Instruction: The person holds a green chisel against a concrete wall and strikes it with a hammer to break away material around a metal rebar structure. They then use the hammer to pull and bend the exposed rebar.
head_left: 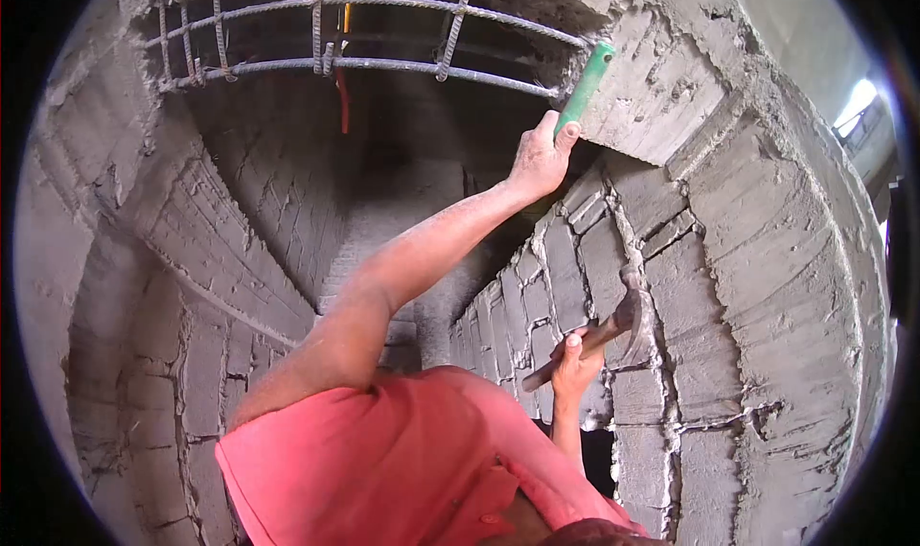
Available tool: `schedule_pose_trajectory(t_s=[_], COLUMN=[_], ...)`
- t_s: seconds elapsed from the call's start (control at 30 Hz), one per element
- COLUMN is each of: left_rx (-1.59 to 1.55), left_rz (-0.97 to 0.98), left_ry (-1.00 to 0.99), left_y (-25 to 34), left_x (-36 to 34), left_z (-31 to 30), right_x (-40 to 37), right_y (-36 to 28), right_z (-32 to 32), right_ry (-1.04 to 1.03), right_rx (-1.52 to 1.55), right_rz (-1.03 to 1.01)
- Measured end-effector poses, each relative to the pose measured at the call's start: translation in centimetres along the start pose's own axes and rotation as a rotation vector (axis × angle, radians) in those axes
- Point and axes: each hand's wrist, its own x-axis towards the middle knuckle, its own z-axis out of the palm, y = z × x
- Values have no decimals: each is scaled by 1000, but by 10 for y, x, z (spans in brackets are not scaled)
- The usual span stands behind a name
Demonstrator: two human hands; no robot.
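My left hand (pixel 544 161) is closed around the lower end of a green handle (pixel 585 88), which has a small hole near its upper end. The handle lies beside the ends of the steel bars (pixel 460 9) and against the rough concrete edge (pixel 652 86). Lower right, my right hand (pixel 577 364) grips a hammer (pixel 625 324) by its wooden handle, the metal head pointing right in front of the brick wall. A gap separates the hammer from the green handle.
Block walls (pixel 709 325) with rough mortar joints stand at right and left. Bent reinforcing bars cross a dark opening at the top, where a thin red strip (pixel 343 100) hangs. A slanting concrete edge (pixel 230 230) is at left.
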Motion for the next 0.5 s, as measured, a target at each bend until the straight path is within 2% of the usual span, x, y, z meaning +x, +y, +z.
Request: schedule_pose_trajectory(t_s=[0.13,0.2,0.27,0.33,0.5], left_rx=[-109,-151,-195,-84,-153], left_rz=[-25,-24,-19,44,10], left_ry=[-88,-86,-90,-10,-94], left_y=[-9,-11,-12,-10,-11], left_x=[13,13,14,16,18], left_z=[-4,1,1,1,-11], right_x=[14,22,31,39,57], right_y=[-24,-39,-52,-65,-114], right_z=[15,23,32,43,71], right_ry=[-6,-39,-46,-51,-7], right_rx=[168,346,306,297,248], right_rz=[-42,-28,-36,-141,-213])
